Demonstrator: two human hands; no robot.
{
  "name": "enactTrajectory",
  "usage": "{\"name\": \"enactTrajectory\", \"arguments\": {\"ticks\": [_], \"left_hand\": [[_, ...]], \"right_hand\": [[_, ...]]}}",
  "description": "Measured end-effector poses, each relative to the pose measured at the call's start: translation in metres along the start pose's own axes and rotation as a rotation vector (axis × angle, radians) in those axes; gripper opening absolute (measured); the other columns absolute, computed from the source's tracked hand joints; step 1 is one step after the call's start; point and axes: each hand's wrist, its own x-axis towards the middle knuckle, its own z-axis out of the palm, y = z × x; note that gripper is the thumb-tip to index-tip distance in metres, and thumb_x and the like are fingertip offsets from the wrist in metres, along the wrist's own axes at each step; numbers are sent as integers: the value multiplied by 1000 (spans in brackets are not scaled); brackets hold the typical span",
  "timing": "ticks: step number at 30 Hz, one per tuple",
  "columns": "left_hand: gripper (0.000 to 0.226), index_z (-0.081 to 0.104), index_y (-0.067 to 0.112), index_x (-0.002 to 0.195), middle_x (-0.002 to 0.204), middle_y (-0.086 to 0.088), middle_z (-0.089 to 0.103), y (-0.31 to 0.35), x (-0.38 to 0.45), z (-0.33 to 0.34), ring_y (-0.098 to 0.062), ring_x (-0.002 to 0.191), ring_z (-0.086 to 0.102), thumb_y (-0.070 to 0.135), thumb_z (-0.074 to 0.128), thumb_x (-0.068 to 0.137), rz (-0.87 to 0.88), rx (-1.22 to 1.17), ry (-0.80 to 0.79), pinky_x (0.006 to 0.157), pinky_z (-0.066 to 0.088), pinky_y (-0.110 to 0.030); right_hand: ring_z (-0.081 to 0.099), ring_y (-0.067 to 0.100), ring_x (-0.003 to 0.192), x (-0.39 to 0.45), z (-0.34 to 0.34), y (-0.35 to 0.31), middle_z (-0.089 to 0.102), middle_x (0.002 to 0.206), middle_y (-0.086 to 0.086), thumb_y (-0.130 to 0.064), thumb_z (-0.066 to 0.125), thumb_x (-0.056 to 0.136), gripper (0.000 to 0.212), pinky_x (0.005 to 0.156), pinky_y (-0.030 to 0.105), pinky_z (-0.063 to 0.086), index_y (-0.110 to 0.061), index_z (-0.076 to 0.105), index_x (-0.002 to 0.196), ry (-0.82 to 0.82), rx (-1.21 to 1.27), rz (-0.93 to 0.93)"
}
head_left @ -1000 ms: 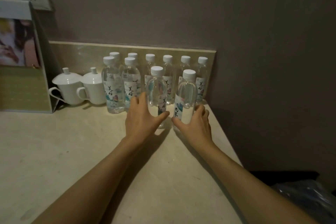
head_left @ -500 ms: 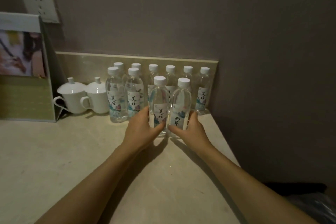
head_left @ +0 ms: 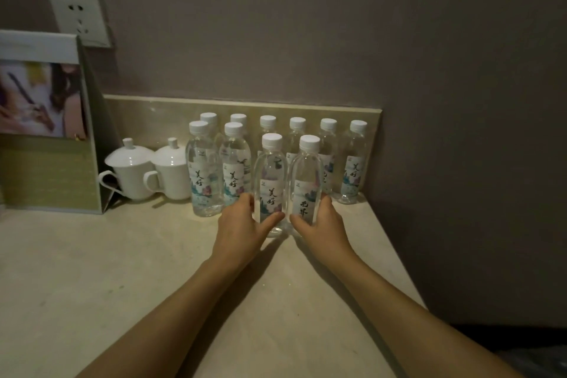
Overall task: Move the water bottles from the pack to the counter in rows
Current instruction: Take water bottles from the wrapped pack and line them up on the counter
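One view only — a wide-angle camera worn on the head, looking forward and down over both forearms onto the desk (head_left: 92, 279). It faces the corner where the back wall and the right-hand wall meet, near enough that the arms run in from the bottom edge — the wall socket (head_left: 80, 19) sits upper left, and straight lines bow slightly toward the edges.

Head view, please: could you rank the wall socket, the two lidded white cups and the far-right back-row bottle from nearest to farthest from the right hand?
1. The far-right back-row bottle, just behind and right of the right hand.
2. The lidded white cups, off to the left, beyond the bottles.
3. The wall socket, high on the wall, far left.
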Motion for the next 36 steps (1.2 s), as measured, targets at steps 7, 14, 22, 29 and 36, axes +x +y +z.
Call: {"name": "enactTrajectory", "arguments": {"ticks": [7, 14, 22, 29, 36], "left_hand": [[47, 43, 27, 95, 78, 18, 48, -2, -5, 0, 5, 68, 48, 49, 79, 74, 6, 94, 70, 52, 34, -11], [36, 52, 20, 100, 87, 2, 61, -4, -5, 9, -12, 74, 59, 40, 75, 81, -13, 82, 84, 61, 49, -25], [42, 50, 18, 95, 76, 1, 65, -6, 0, 9, -14, 70, 63, 46, 76, 78, -137, 13, 55, 58, 44, -23], [47, 70, 8, 99, 87, -9, 70, 7, 17, -2, -23, 78, 65, 53, 59, 89, 51, 575, -96, 65, 49, -31], [47, 70, 8, 99, 91, -11, 69, 5, 26, -4, -27, 86, 67, 52, 53, 93, 48, 585, -144, 76, 56, -37]], "right_hand": [[51, 26, 117, -10, -2, -1, 55, 124, 6, -52, 62, 84, 61, 91, 43, 51, -13, 48, 129, 61, -457, 50], [52, 28, 120, -5, 5, -8, 53, 128, 8, -41, 64, 90, 56, 93, 42, 50, -11, 46, 133, 54, -410, 77], [53, 30, 121, 4, 7, -11, 53, 132, 9, -40, 64, 89, 55, 94, 42, 50, -9, 47, 132, 48, -403, 94], [52, 30, 121, 10, 10, -12, 52, 132, 10, -38, 64, 90, 54, 95, 41, 49, -9, 47, 132, 49, -386, 98], [52, 31, 121, 21, 15, -14, 51, 132, 12, -38, 63, 91, 54, 92, 40, 46, -5, 47, 130, 36, -403, 106]]}}
